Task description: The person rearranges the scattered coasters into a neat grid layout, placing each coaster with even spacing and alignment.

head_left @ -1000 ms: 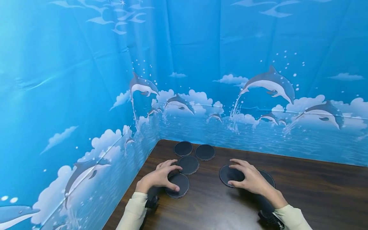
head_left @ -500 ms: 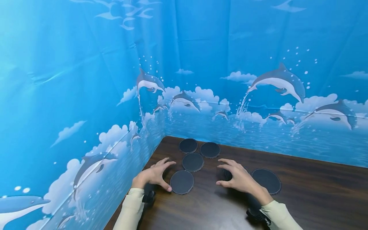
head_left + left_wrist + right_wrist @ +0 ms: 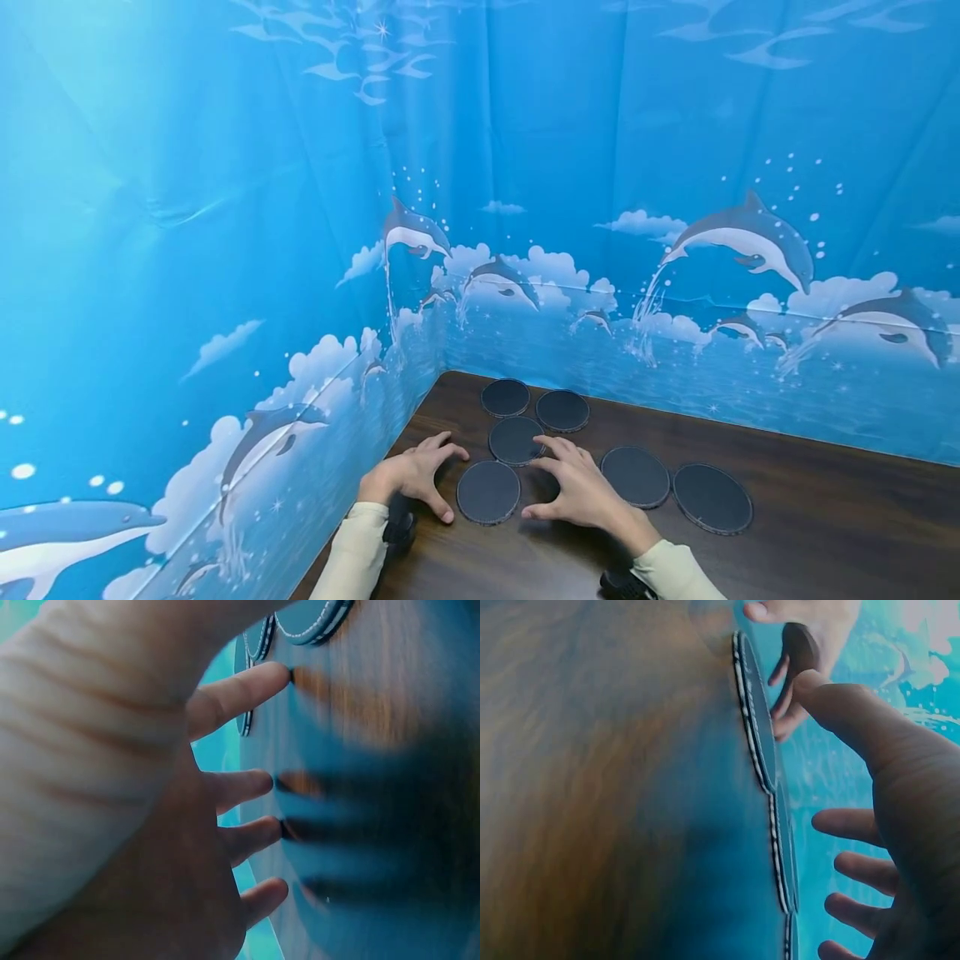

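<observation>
Several round black coasters with light stitched rims lie flat on the table. In the head view, my left hand (image 3: 417,473) is just left of the nearest coaster (image 3: 488,492), thumb and fingers spread, holding nothing. On that coaster's other side is my right hand (image 3: 581,496), also spread, its fingertips overlapping the edge of the coaster behind (image 3: 517,440); whether they touch it I cannot tell. The left wrist view has my left fingers (image 3: 251,784) by the tabletop. From the right wrist, my right hand (image 3: 922,802) appears apart from the stitched coaster (image 3: 759,720).
Two coasters, a far left one (image 3: 506,398) and its neighbour (image 3: 562,411), lie near the back corner. To the right of my right hand are another coaster (image 3: 635,477) and a rightmost one (image 3: 712,498). A blue dolphin-printed curtain (image 3: 525,167) borders the dark wooden table (image 3: 847,525).
My right hand has moved left from the two right-hand coasters, which now show fully. My left hand has drawn off the nearest coaster to its left. The head view has shifted.
</observation>
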Demonstrator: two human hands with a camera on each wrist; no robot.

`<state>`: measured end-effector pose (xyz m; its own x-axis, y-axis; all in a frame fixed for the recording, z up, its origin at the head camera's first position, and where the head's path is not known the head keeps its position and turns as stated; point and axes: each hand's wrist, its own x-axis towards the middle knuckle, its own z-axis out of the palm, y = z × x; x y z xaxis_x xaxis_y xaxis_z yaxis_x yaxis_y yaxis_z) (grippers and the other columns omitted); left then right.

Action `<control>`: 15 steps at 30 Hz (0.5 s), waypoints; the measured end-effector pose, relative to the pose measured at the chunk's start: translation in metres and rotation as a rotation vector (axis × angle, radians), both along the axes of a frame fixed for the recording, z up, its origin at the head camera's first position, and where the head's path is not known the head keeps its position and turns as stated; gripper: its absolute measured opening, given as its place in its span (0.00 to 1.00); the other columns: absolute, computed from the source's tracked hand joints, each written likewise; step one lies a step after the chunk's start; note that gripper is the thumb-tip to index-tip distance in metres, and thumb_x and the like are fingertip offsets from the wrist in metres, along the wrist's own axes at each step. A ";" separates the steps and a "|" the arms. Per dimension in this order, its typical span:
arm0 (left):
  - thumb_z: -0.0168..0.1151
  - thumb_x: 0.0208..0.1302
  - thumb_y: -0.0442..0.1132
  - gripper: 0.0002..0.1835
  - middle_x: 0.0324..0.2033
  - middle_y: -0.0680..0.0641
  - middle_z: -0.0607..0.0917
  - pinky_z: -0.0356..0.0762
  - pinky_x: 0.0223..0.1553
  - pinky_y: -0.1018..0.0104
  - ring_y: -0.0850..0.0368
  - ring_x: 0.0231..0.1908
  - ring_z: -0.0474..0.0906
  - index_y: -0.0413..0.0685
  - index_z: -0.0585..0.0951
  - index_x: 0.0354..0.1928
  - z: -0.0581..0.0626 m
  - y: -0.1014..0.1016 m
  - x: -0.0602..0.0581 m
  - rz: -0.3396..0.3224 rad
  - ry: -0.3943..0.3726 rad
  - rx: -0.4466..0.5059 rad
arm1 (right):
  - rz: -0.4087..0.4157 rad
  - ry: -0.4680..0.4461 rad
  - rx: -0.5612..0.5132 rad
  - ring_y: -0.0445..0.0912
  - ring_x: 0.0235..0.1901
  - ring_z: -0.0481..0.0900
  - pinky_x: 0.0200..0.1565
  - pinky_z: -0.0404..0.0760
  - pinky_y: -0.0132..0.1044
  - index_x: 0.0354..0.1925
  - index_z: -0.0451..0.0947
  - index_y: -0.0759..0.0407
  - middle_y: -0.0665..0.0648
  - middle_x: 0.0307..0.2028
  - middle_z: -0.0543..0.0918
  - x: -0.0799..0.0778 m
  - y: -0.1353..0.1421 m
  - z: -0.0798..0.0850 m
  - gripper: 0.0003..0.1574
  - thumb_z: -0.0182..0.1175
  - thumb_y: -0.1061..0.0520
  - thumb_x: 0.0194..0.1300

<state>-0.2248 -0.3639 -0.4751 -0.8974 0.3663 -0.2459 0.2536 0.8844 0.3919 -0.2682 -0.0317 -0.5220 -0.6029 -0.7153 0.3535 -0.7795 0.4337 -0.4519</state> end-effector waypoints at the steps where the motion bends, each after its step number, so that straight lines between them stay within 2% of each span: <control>1: 0.83 0.44 0.62 0.49 0.76 0.31 0.53 0.57 0.60 0.24 0.25 0.72 0.50 0.58 0.72 0.68 -0.001 0.001 0.001 0.000 -0.006 -0.001 | -0.004 -0.002 0.004 0.64 0.69 0.62 0.62 0.61 0.70 0.57 0.84 0.58 0.63 0.72 0.66 0.002 -0.003 -0.002 0.45 0.76 0.31 0.52; 5: 0.82 0.42 0.65 0.46 0.75 0.31 0.54 0.57 0.60 0.24 0.24 0.72 0.50 0.62 0.73 0.63 -0.004 0.005 -0.001 0.003 -0.016 0.012 | -0.020 -0.005 0.027 0.63 0.70 0.61 0.62 0.60 0.70 0.57 0.84 0.58 0.63 0.72 0.65 0.006 -0.010 -0.007 0.47 0.75 0.28 0.51; 9: 0.81 0.40 0.68 0.44 0.76 0.31 0.52 0.54 0.59 0.21 0.24 0.72 0.49 0.67 0.72 0.60 -0.014 0.005 -0.009 -0.026 0.010 0.016 | -0.037 -0.018 0.066 0.62 0.70 0.61 0.63 0.60 0.69 0.57 0.84 0.57 0.63 0.72 0.65 0.007 -0.012 -0.010 0.47 0.74 0.26 0.51; 12: 0.81 0.40 0.68 0.43 0.76 0.30 0.50 0.54 0.59 0.21 0.24 0.72 0.49 0.66 0.71 0.57 -0.016 0.007 -0.012 -0.028 0.025 0.000 | -0.035 -0.026 0.092 0.62 0.70 0.60 0.63 0.59 0.69 0.55 0.84 0.56 0.63 0.72 0.64 0.007 -0.014 -0.011 0.47 0.72 0.25 0.51; 15: 0.83 0.40 0.65 0.42 0.76 0.31 0.50 0.54 0.61 0.23 0.26 0.72 0.49 0.65 0.72 0.56 -0.012 0.012 -0.011 0.004 0.011 -0.013 | -0.030 -0.025 0.096 0.64 0.70 0.60 0.63 0.58 0.70 0.54 0.85 0.58 0.64 0.72 0.64 0.008 -0.017 -0.011 0.46 0.72 0.25 0.52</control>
